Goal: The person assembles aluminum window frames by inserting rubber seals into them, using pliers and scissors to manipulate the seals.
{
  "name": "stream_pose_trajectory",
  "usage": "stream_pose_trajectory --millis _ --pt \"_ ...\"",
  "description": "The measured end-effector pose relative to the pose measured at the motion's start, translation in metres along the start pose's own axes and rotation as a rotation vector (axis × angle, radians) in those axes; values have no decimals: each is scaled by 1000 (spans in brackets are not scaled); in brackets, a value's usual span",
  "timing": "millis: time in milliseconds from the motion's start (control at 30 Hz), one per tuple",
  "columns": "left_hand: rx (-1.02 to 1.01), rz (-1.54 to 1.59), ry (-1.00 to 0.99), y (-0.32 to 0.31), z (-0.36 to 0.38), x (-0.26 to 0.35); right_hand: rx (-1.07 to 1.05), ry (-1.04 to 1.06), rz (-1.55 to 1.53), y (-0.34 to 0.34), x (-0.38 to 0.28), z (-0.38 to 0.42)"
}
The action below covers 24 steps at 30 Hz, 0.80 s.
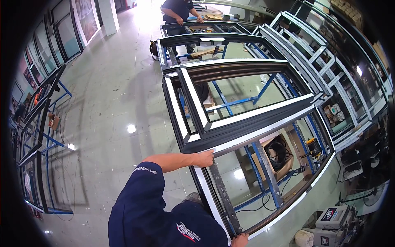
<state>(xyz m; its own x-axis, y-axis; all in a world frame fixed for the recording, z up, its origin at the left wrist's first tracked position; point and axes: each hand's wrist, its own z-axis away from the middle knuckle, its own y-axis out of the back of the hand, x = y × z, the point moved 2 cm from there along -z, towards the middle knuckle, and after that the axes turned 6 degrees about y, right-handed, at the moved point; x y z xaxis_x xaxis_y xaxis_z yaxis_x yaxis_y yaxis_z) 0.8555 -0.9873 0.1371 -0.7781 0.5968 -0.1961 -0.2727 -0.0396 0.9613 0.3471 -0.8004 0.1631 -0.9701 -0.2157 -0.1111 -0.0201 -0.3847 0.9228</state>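
Note:
My left hand (203,159) is closed on the near-left part of a dark window frame (284,207) with white film strips, its fingertips on the long white strip. At the bottom of the view, my right hand (240,240) grips the frame's lower corner; part of that hand is cut off by the view's edge. The frame lies flat on blue metal trestles (269,177). Beyond it, a second black and white frame (247,119) with a smaller inner frame rests on the same row of supports.
Under the frame sits a cardboard box (260,165) with coiled black cable (277,152), near a yellow power tool (313,147). A co-worker (176,11) stands at the far end. More frames (321,61) lean at right; boxes (331,218) stand lower right. Tiled floor (111,103) runs along the left.

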Motion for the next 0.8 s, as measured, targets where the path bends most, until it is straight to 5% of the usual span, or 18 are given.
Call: stream_pose_trajectory --millis 267,567,667,767,800 --pt "-58 -57 12 3 -2 2 76 96 37 -5 4 1" --pt "-32 -49 11 3 -1 3 -9 -44 51 -2 0 -1" --pt "-58 -45 28 -11 -9 4 192 147 106 -32 19 -5" --pt "59 26 -10 -43 -14 -4 176 122 68 -28 21 -4" --pt "-84 96 29 -19 -13 -7 190 77 -16 -19 16 -2"
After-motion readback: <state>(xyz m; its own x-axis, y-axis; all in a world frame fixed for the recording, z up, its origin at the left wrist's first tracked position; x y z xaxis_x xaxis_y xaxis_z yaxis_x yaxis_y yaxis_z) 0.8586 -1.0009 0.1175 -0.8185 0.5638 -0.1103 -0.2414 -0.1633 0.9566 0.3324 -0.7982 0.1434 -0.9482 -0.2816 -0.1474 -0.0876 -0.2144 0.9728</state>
